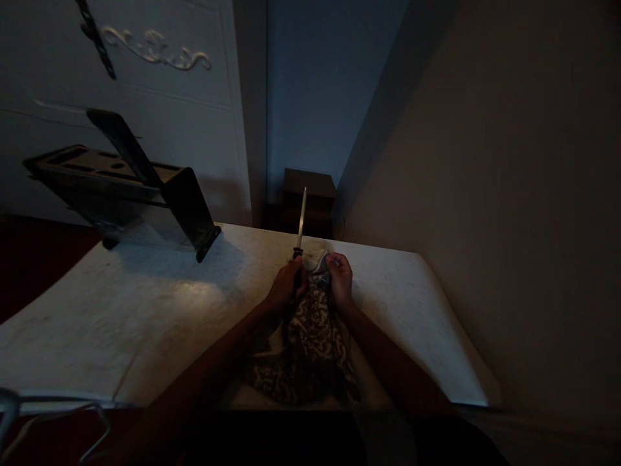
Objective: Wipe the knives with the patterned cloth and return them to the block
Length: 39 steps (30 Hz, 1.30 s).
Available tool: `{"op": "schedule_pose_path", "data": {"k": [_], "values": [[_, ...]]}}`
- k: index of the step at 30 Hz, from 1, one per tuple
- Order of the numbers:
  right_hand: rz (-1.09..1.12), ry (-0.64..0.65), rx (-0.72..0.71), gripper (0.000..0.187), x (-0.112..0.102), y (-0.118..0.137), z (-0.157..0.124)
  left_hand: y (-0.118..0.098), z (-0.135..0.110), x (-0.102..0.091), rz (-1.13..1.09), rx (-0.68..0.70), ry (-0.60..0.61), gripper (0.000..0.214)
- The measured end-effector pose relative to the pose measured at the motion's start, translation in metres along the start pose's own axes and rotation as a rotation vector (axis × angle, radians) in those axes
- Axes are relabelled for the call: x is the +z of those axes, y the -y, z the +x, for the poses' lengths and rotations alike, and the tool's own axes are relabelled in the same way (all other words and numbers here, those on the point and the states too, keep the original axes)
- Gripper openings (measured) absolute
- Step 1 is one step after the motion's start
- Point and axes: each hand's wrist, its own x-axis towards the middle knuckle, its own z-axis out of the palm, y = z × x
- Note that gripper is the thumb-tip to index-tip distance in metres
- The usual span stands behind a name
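Observation:
My left hand (287, 283) is closed round the black handle of a honing steel (301, 220). Its thin metal rod points up and away from me, past the far edge of the table. Close beside it, my right hand (341, 277) pinches the upper end of a brown and cream patterned cloth (315, 327). The cloth hangs down between my forearms and spreads over the near part of the table. A grey and white edge of it shows by my right fingertips. My left fingers are partly hidden in the dim light.
A knife block (140, 207) with a slotted wooden top and one black handle stands at the left on the white-covered table (194, 323). Behind it is a white panelled door (194, 97). A brown wall (485, 162) runs along the right. Metal tubing (97, 421) shows at lower left.

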Motion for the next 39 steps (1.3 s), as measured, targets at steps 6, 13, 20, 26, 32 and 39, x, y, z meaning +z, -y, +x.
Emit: {"op": "schedule_pose_path", "data": {"k": [6,13,20,26,32,39], "values": [[0.253,0.091,0.202,0.032,-0.002,0.004,0.003,0.008,-0.001,-0.006,0.306,0.307,-0.221,0.047],[0.284,0.291,0.320,0.034,0.006,0.017,-0.010,0.002,-0.011,-0.008,0.605,0.417,-0.216,0.030],[0.239,0.460,0.473,0.048,0.010,0.015,-0.020,-0.004,-0.007,-0.006,0.820,0.331,-0.245,0.033],[0.328,0.444,0.543,0.045,0.009,0.018,-0.015,-0.004,-0.004,-0.006,0.914,0.276,-0.255,0.036],[0.194,0.463,0.431,0.047,0.011,0.016,-0.018,-0.003,-0.007,-0.007,0.992,0.300,-0.238,0.045],[0.108,0.458,0.484,0.047,0.017,0.016,-0.025,0.006,-0.001,-0.011,1.095,0.378,-0.148,0.048]]}}
